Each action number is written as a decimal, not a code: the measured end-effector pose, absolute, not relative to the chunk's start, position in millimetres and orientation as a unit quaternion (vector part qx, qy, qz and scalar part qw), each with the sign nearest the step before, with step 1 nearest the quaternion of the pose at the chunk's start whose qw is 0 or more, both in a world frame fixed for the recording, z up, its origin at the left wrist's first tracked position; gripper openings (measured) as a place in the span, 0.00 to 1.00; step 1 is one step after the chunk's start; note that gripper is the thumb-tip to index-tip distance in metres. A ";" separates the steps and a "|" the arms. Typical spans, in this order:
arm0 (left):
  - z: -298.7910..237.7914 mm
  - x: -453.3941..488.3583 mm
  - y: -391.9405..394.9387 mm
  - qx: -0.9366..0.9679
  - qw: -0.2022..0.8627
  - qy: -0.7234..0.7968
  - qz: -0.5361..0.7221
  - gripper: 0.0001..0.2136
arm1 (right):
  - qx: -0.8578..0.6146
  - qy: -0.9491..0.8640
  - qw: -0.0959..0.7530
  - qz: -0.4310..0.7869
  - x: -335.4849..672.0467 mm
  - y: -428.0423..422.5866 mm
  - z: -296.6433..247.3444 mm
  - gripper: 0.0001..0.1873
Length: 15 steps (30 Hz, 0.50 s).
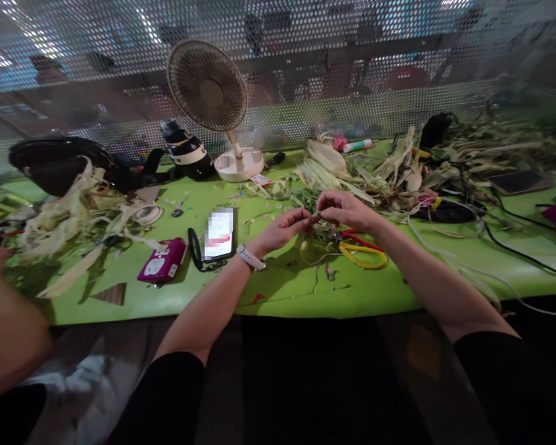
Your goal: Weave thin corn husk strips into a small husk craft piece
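My left hand (pixel 285 227) and my right hand (pixel 345 209) meet above the green table (pixel 287 296). Both are closed in a pinch on a small piece of dried husk (pixel 315 217) held between the fingertips. A white watch (pixel 251 257) is on my left wrist. Just below my right hand lie yellow-handled scissors (pixel 362 254) beside red handles (pixel 359 238). Thin strips and scraps of husk lie under the hands.
A phone (pixel 219 233) on a stand and a pink device (pixel 161 262) lie to the left. A small desk fan (pixel 213 93), a dark bottle (pixel 185 151), husk piles (pixel 69 210), cables (pixel 514 244) and a tablet (pixel 519 181) crowd the table. Another person's arm (pixel 4 334) shows far left.
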<state>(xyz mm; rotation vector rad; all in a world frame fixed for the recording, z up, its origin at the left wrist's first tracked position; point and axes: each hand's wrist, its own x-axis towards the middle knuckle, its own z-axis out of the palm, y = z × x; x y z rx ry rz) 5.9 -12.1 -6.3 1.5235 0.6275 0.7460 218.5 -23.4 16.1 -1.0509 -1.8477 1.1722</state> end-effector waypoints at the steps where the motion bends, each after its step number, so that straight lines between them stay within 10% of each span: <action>1: -7.3 5.8 -11.4 0.672 0.611 0.269 0.321 0.08 | -0.394 -0.729 0.344 0.442 220.0 -23.6 17.6 0.05; 15: -7.0 9.0 -17.3 0.689 0.620 0.237 0.292 0.14 | -0.373 -0.844 0.345 0.172 217.8 -18.3 14.6 0.16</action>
